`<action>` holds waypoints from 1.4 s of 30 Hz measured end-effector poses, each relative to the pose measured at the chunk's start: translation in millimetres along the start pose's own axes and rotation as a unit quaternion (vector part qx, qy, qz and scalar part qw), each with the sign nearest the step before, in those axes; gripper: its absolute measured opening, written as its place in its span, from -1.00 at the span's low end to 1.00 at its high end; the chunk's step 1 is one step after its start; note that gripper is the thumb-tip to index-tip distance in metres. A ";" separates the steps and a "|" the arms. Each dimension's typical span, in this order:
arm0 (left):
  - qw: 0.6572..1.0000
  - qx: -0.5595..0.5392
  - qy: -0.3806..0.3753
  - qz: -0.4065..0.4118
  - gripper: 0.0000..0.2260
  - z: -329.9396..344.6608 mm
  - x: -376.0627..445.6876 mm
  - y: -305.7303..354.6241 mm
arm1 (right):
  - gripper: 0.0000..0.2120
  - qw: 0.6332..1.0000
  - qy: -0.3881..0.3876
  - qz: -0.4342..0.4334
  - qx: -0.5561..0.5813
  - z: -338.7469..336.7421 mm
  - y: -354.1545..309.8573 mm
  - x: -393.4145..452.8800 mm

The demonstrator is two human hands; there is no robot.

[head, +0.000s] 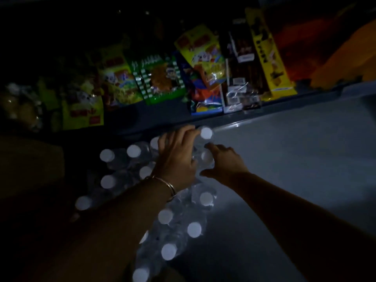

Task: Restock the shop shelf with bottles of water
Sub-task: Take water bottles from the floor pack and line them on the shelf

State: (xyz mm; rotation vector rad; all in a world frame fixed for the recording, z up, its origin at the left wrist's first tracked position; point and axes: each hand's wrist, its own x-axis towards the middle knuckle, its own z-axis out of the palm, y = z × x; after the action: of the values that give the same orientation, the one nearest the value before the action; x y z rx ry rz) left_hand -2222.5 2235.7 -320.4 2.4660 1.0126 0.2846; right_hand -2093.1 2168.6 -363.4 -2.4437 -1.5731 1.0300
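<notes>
my left hand (177, 157) curls over bottles (165, 216) near the shelf (284, 139) edge; my right hand (223, 161), just beside it, spreads wide, fingertips touching one cap (206, 156).

Dim shop corner, very low light.
Grey floor (295, 159) is the only lit patch; behind it a dark shelf (162, 117) holds upright snack packets (158, 78), a yellow box (268, 53) toward the right end, orange shapes (335, 58) beyond it. Left of the packets blurs into blackness.
</notes>
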 end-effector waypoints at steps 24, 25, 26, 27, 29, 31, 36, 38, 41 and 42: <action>0.953 -0.021 -0.303 -0.016 -0.35 -196.2 49.5 115.5 | -0.53 0.979 0.059 -0.188 0.059 -251.5 -69.7 -120.3; 0.951 -0.034 -0.308 -0.011 -0.36 -222.0 52.7 131.9 | -0.54 0.977 0.066 -0.196 0.060 -279.2 -79.8 -134.5; 0.949 -0.056 -0.309 -0.012 -0.37 -247.7 55.9 147.6 | -0.55 0.973 0.074 -0.207 0.064 -307.5 -90.5 -149.2; 0.948 -0.085 -0.306 -0.013 -0.38 -274.1 59.3 163.9 | -0.55 0.970 0.081 -0.220 0.066 -335.1 -101.3 -164.5; 0.944 -0.149 -0.295 -0.017 -0.44 -328.4 65.6 196.4 | -0.61 0.963 0.101 -0.241 0.062 -390.4 -122.8 -195.9; 0.942 -0.193 -0.276 -0.009 -0.46 -385.6 70.2 229.1 | -0.74 0.960 0.121 -0.248 0.058 -444.2 -144.4 -227.7; 0.962 -0.181 -0.199 0.054 -0.45 -527.1 70.6 301.2 | -0.75 0.932 0.176 -0.303 0.094 -560.9 -201.6 -305.9; 0.966 -0.165 -0.187 0.065 -0.51 -580.0 67.4 325.0 | -0.88 0.921 0.204 -0.318 0.095 -601.9 -225.3 -336.4; 0.973 -0.158 -0.156 0.068 -0.68 -650.8 61.0 356.2 | -0.72 0.906 0.218 -0.342 0.118 -657.2 -262.2 -379.9; 0.975 -0.160 -0.138 0.069 -0.72 -672.6 58.3 365.9 | -0.81 0.901 0.220 -0.348 0.135 -674.1 -273.0 -390.8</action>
State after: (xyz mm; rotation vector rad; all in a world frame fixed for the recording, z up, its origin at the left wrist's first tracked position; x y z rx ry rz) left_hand -2194.9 2271.9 446.2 2.2075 0.6254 0.1295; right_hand -2032.2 2174.3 460.0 -1.5626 -1.7613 0.4766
